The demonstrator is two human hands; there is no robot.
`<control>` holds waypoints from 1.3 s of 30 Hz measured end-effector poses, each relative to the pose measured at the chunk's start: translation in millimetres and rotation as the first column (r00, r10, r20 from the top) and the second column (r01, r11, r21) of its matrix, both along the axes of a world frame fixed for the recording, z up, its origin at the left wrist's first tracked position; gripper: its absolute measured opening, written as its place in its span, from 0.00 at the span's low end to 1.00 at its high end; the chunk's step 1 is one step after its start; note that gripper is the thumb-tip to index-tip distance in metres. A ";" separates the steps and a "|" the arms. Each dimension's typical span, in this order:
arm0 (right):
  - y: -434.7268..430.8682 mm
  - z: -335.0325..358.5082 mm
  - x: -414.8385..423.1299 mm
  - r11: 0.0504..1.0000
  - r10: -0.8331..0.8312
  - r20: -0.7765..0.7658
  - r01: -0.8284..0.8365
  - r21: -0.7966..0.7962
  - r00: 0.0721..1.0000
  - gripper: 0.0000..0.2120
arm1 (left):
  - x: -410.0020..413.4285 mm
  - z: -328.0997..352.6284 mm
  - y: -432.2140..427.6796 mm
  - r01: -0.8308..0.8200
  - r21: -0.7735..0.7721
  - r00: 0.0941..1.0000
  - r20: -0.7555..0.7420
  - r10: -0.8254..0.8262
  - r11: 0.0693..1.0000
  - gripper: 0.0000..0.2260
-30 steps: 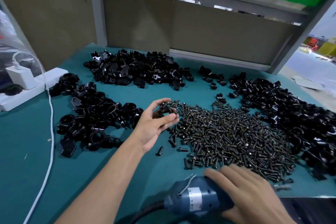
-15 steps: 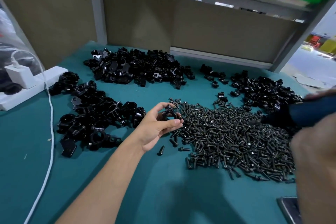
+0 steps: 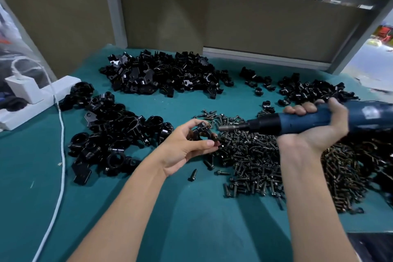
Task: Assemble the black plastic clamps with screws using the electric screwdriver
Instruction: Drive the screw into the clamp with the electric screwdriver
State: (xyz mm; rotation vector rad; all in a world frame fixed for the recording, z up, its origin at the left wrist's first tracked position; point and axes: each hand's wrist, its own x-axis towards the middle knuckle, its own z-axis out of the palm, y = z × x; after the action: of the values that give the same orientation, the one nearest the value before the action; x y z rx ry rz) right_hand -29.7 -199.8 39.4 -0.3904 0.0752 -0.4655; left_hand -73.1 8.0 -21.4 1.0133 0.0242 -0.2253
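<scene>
My left hand (image 3: 185,147) pinches a black plastic clamp (image 3: 202,132) with a screw in it, just above the left edge of the big screw pile (image 3: 265,155). My right hand (image 3: 319,127) grips the blue electric screwdriver (image 3: 297,122) sideways, with its metal bit (image 3: 227,127) pointing left, a short gap from the clamp. Heaps of black clamp parts lie at the back (image 3: 161,74), at the left (image 3: 110,130) and at the back right (image 3: 308,89).
The green table mat (image 3: 191,219) carries a few stray screws (image 3: 192,174) near my left wrist. A white power strip with a charger (image 3: 27,93) sits at the far left, and its white cable (image 3: 60,155) runs down the mat. Brown boards wall off the back.
My right hand has lifted the screwdriver from the table's front edge and swung it up to the right, then levelled it with the bit toward the clamp. My left hand stayed put with the clamp.
</scene>
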 end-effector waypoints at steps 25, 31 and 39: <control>14.2 -11.6 9.7 0.983 0.172 -0.072 -0.166 0.082 0.982 0.10 | -6.5 1.4 12.7 0.129 0.375 0.988 0.025 -0.149 0.918 0.17; 13.0 -13.7 10.5 0.981 0.173 -0.082 -0.164 0.099 0.982 0.10 | -5.5 -0.8 12.3 0.137 0.401 0.986 0.035 -0.165 0.906 0.16; 10.2 -15.0 10.9 0.983 0.163 -0.086 -0.154 0.099 0.983 0.10 | -4.8 -2.5 11.7 0.156 0.443 0.977 0.066 -0.205 0.883 0.16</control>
State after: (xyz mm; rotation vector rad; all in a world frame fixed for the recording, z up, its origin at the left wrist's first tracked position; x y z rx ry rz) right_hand -18.9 -189.6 24.4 -0.3244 0.1546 -0.2847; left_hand -77.9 19.7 -23.9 1.4786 -0.1276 -0.3439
